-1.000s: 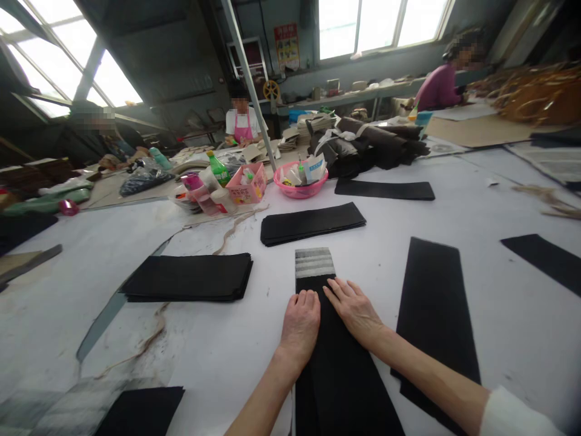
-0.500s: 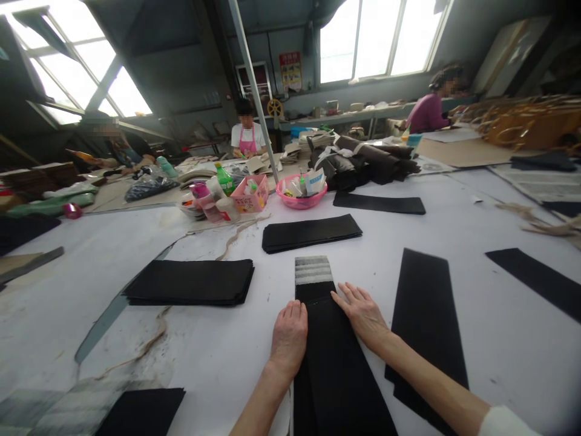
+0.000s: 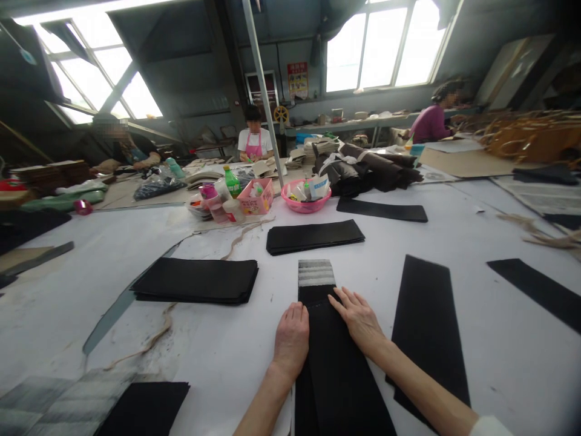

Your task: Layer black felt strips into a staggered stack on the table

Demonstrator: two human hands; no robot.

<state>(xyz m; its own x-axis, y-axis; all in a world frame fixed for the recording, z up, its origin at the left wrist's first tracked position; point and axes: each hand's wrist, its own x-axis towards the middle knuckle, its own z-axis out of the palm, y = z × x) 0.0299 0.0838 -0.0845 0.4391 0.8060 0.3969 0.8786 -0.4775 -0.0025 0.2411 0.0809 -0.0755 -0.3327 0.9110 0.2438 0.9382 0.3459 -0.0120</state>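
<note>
A long black strip of sheet material (image 3: 347, 375) lies in front of me, pointing away, over other black strips whose far end shows a grey-white striped band (image 3: 315, 272). At the left edge of the top strip, near its far end, my left hand (image 3: 292, 336) is closed, its fingers pressed together on the edge; the thumb is hidden. Opposite it, my right hand (image 3: 361, 321) lies with fingers outstretched and apart, its fingertips resting on the strip's far right corner.
Black stacks lie left (image 3: 195, 280) and ahead (image 3: 315, 236), with more strips right (image 3: 429, 333). A pink basin (image 3: 306, 204) and pink box (image 3: 255, 198) stand farther back. Grey striped pieces (image 3: 68, 402) are near left. Several people sit at work beyond the white table (image 3: 218, 363).
My right fingertips have slid slightly inward over the strip's end. My left hand stays at the edge. The whole view has shifted a little.
</note>
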